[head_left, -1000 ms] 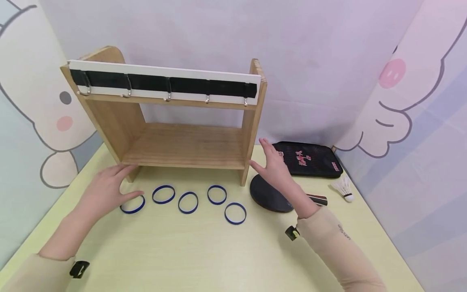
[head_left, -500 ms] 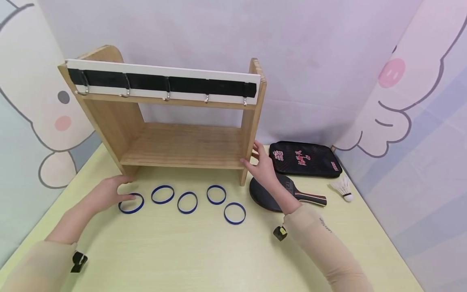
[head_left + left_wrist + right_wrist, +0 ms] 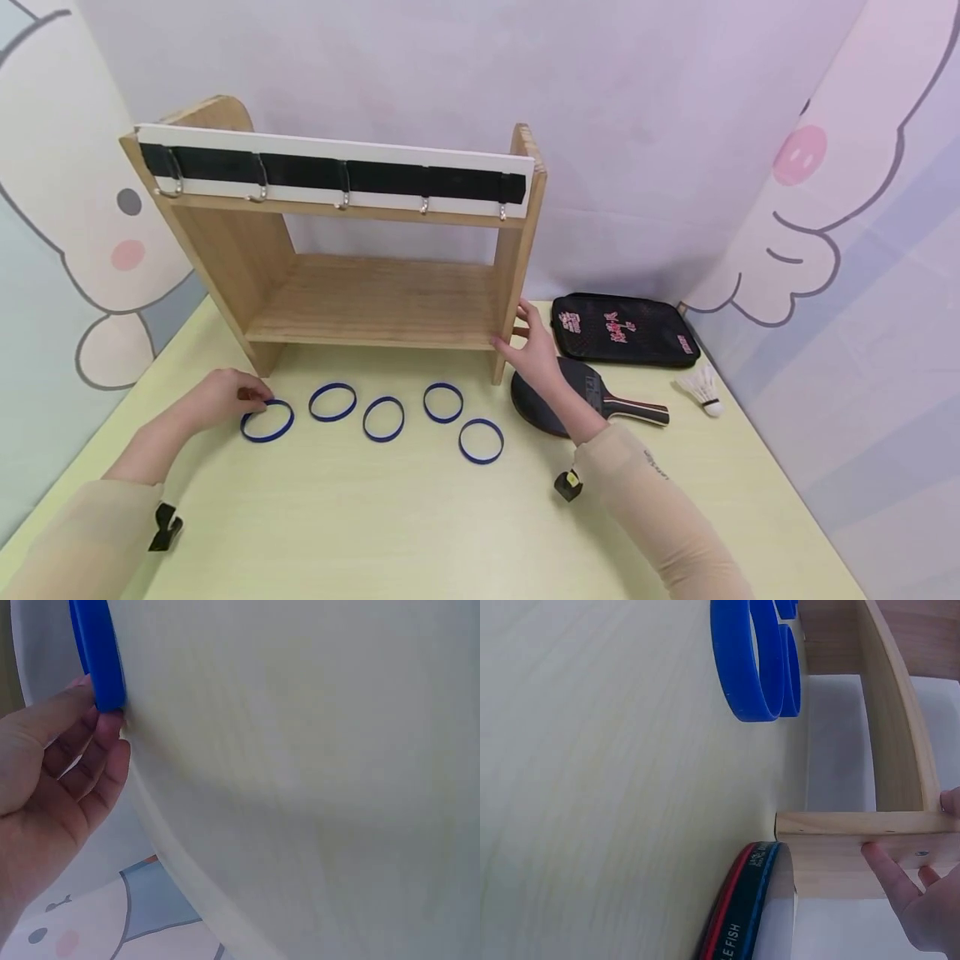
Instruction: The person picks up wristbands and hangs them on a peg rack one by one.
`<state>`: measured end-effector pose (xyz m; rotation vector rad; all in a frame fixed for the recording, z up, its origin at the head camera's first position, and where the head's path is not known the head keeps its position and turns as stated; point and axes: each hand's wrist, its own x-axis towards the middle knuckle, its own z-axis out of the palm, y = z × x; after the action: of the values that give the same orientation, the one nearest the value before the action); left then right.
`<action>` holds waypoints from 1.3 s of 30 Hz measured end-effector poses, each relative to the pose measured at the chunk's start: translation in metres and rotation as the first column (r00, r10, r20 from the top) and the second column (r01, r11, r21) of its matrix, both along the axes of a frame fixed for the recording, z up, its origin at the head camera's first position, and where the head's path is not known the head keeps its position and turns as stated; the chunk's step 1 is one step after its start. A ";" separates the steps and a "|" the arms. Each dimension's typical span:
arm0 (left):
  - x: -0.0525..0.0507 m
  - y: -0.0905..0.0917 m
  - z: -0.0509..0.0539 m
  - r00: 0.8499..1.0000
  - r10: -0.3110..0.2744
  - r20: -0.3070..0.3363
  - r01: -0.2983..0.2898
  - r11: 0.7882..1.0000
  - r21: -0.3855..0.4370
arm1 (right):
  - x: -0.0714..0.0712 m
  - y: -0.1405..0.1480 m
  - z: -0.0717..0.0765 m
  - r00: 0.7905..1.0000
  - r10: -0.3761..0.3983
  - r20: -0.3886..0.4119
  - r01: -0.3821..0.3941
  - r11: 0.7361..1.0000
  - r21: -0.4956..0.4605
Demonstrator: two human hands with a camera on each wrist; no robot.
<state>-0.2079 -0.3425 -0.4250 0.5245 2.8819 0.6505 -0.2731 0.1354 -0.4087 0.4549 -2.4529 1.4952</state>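
Lower left: the left hand [image 3: 219,402] pinches the far rim of the leftmost blue band [image 3: 262,440] between thumb and fingers, gap nearly closed; the wrist view confirms contact. Probably a rim hold to keep the loop open. Cannot tell whether the band is lifted off the table [image 3: 375,517].

Left to centre: the wooden rack [image 3: 375,300] stands behind the bands. Its white strip [image 3: 337,151] carries five metal hooks [image 3: 345,187], tips facing the person, presumably for front access.

Lower centre: four other blue bands [image 3: 384,440], openings up, apart from one another, likely so each can be picked singly.

Right of centre: the right hand [image 3: 536,354] grips the rack's right side panel, partly closed, thumb at the front edge, fingers on the outer face. Judged a steadying hold.

Right: black paddle [image 3: 536,406] partly under the forearm in view, black case [image 3: 630,329] behind it, shuttlecock [image 3: 703,388] farthest right; seemingly set aside.
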 end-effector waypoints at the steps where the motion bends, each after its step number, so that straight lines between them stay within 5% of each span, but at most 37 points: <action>1: 0.000 -0.001 -0.001 1.000 -0.002 -0.001 0.002 1.000 -0.001 | 0.000 0.000 -0.001 1.000 0.002 0.007 -0.002 1.000 0.000; 9: -0.002 -0.004 -0.001 1.000 0.021 0.005 -0.021 1.000 0.018 | 0.002 -0.002 -0.005 0.998 0.042 0.050 -0.038 0.996 -0.075; 17: -0.003 -0.002 0.012 0.997 0.020 -0.072 -0.016 0.999 0.047 | 0.004 -0.005 -0.004 0.996 0.045 0.071 -0.040 0.996 -0.074; 29: -0.003 0.001 0.044 0.984 0.086 -0.157 -0.071 0.993 0.099 | 0.003 -0.004 -0.003 0.997 0.048 0.061 -0.043 0.997 -0.067; 39: 0.005 0.018 0.090 0.948 0.162 -0.275 -0.099 0.968 0.230 | 0.009 -0.004 0.007 0.996 0.060 0.071 -0.056 0.996 -0.067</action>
<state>-0.2026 -0.3247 -0.3347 0.4949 3.1637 0.9902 -0.2641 0.1314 -0.4014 0.4706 -2.4569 1.6379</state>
